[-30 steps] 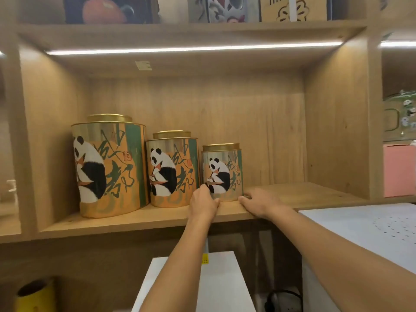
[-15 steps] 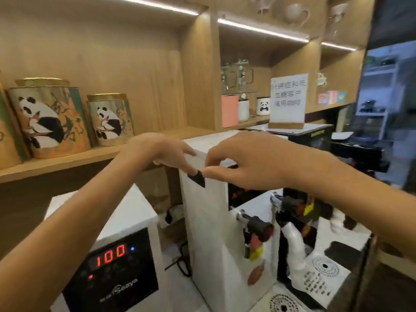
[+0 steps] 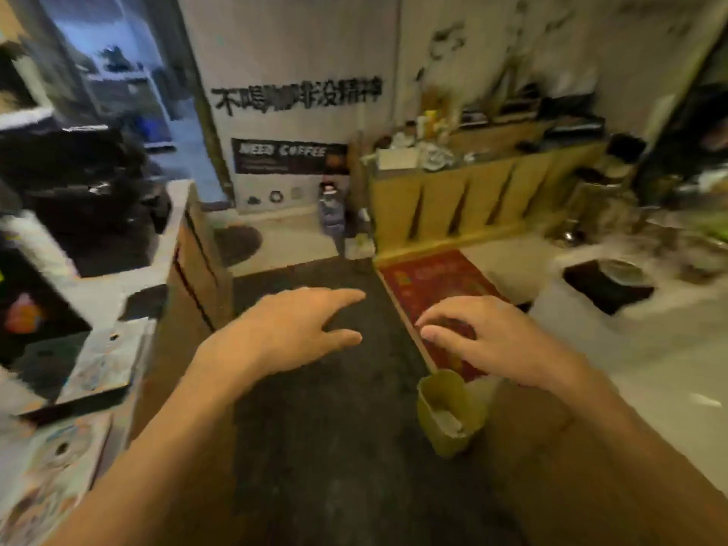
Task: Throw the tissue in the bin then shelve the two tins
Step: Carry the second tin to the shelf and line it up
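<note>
- Left hand (image 3: 289, 333): held out over the dark floor, palm down, fingers spread loosely, forefinger stretched forward; nothing in it
- Right hand (image 3: 484, 340): held out beside the left and apart from it, palm down, fingers curled and slightly parted, above the edge of the red mat; nothing in it
- Bin (image 3: 449, 411): small, yellow-green, open at the top, stood on the floor just below the right wrist, near the lower end of the red mat
- Tissue (image 3: 447, 419): a pale crumpled lump lay inside the bin; blur left it uncertain whether this was the tissue or a liner
- Tins: none in view
- Red mat (image 3: 437, 285): lay on the floor to the right of the dark strip, reaching from the wooden counter toward the bin
- Dark floor (image 3: 338, 427): ran down the middle, under both forearms
- Wooden counter (image 3: 465, 199): stood beyond the mat, slatted front, top crowded with small items too blurred to tell apart
- Black sign (image 3: 289, 156): fixed low on the far white wall, reading "NEED COFFEE", with a row of large dark characters above it
- Left counter (image 3: 98, 348): pale top with wooden side, dark machines standing on it, badly smeared
- White surface (image 3: 591, 321): at the right, with a dark square opening set into it
- Whole view heavily blurred
</note>
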The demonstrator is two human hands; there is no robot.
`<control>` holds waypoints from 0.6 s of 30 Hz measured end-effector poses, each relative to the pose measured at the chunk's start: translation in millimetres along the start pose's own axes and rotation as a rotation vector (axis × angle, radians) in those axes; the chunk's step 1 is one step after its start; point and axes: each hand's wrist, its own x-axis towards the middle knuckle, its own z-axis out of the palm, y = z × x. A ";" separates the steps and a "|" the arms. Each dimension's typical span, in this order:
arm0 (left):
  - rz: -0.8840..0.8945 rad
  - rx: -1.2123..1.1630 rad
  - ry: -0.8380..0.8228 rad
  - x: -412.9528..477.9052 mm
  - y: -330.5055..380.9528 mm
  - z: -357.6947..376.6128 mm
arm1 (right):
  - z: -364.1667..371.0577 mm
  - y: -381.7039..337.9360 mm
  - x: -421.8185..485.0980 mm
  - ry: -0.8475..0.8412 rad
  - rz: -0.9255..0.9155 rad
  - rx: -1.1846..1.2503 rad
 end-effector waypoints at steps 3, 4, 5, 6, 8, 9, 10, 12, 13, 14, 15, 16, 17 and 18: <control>0.307 -0.126 -0.128 62.2 95.2 40.0 | -6.0 80.0 -114.2 0.061 0.409 0.088; 0.403 -0.155 -0.185 79.1 129.1 52.7 | -9.2 96.7 -153.7 0.105 0.521 0.105; 0.488 -0.170 -0.242 94.5 163.5 65.0 | -13.6 107.3 -192.0 0.160 0.624 0.117; 0.571 -0.165 -0.286 108.0 197.5 76.9 | -18.6 113.2 -228.7 0.223 0.719 0.127; 0.731 -0.110 -0.336 128.7 263.9 97.7 | -27.3 116.9 -296.2 0.345 0.882 0.127; 0.797 -0.079 -0.359 136.4 294.6 106.6 | -29.7 116.0 -326.7 0.393 0.959 0.114; 0.859 -0.047 -0.381 143.0 325.7 116.0 | -31.9 114.0 -356.9 0.436 1.044 0.097; 0.973 0.016 -0.387 154.3 381.3 131.4 | -32.1 109.7 -408.2 0.511 1.200 0.072; 1.026 0.041 -0.381 159.3 407.0 137.8 | -30.8 107.8 -430.3 0.551 1.271 0.070; 1.075 0.058 -0.379 164.5 431.5 143.3 | -29.0 106.3 -449.4 0.589 1.336 0.071; 1.119 0.073 -0.380 170.2 455.1 148.6 | -27.5 106.7 -465.5 0.620 1.394 0.071; 1.158 0.087 -0.383 176.9 477.0 153.7 | -26.3 109.6 -478.9 0.644 1.443 0.071; 1.192 0.101 -0.386 184.4 497.6 158.8 | -25.5 115.3 -489.9 0.668 1.484 0.077; 1.214 0.109 -0.390 192.7 515.7 164.0 | -25.3 123.8 -498.5 0.695 1.516 0.091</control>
